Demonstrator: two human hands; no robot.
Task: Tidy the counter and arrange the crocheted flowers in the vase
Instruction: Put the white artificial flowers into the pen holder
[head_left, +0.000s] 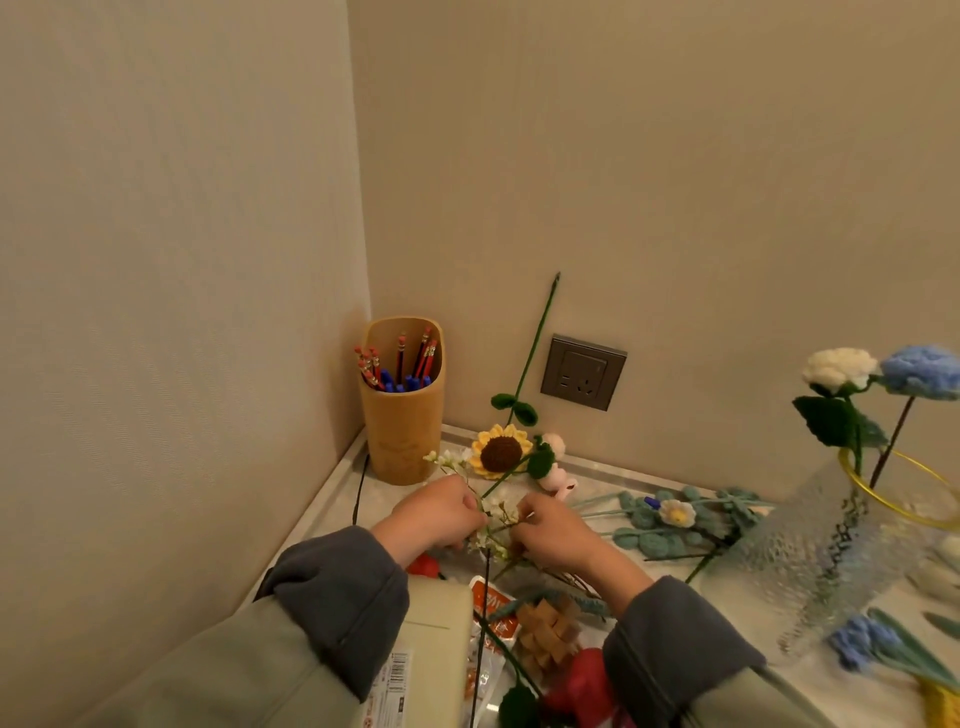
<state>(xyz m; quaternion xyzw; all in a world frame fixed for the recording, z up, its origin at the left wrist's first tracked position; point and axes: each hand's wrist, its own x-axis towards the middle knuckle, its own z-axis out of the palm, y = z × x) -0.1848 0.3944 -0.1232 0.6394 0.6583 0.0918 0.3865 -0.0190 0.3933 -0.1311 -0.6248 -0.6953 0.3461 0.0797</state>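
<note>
Two hands close on one sprig of small white blossoms on thin stems (451, 460): left hand (441, 512) & right hand (553, 535) each pinch it, stem running far-left to near-right. Well to the right stands the clear dimpled glass vase w/ yellow rim (831, 551); right hand nearer.

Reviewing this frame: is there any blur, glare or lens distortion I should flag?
Head view: warm, dim light with no hard glare. The glass vase and blue flowers at the right edge are smeared. The left hand and right hand, pinching the white sprig, and the pencil holder read clearer. The wall corner leans, a wide-angle effect.
</note>
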